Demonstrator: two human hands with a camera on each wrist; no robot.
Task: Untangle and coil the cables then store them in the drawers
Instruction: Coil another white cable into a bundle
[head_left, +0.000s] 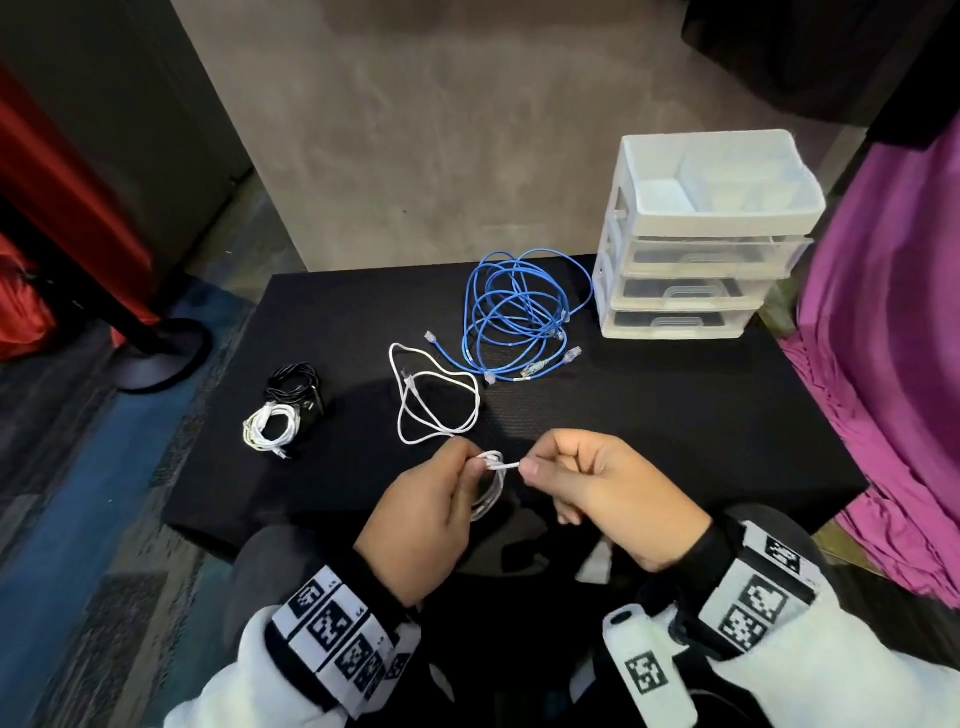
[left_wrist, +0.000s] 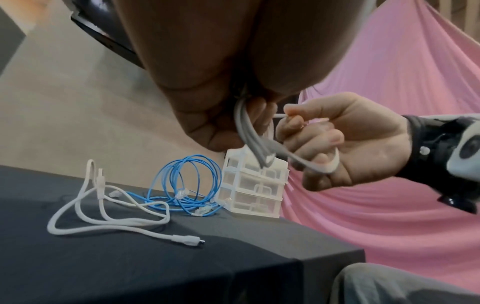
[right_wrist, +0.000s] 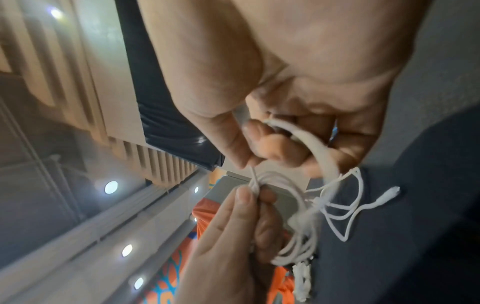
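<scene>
Above black table (head_left: 623, 441), my left hand (head_left: 415, 514) grips white cable coil (head_left: 488, 493); right hand (head_left: 602, 493) pinches its loose end beside it.

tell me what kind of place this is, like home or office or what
Hard to say; probably a staged indoor recording spot rather than a home. A low black table stands on patterned carpet by a bare wall, pink cloth draped beside it, and a stanchion base nearby.

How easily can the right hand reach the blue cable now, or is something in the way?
Probably yes, but not at once. The right hand pinches the white cable that the left hand grips as a coil. The blue cable lies uncovered ahead on the black mat, with nothing between.
</scene>
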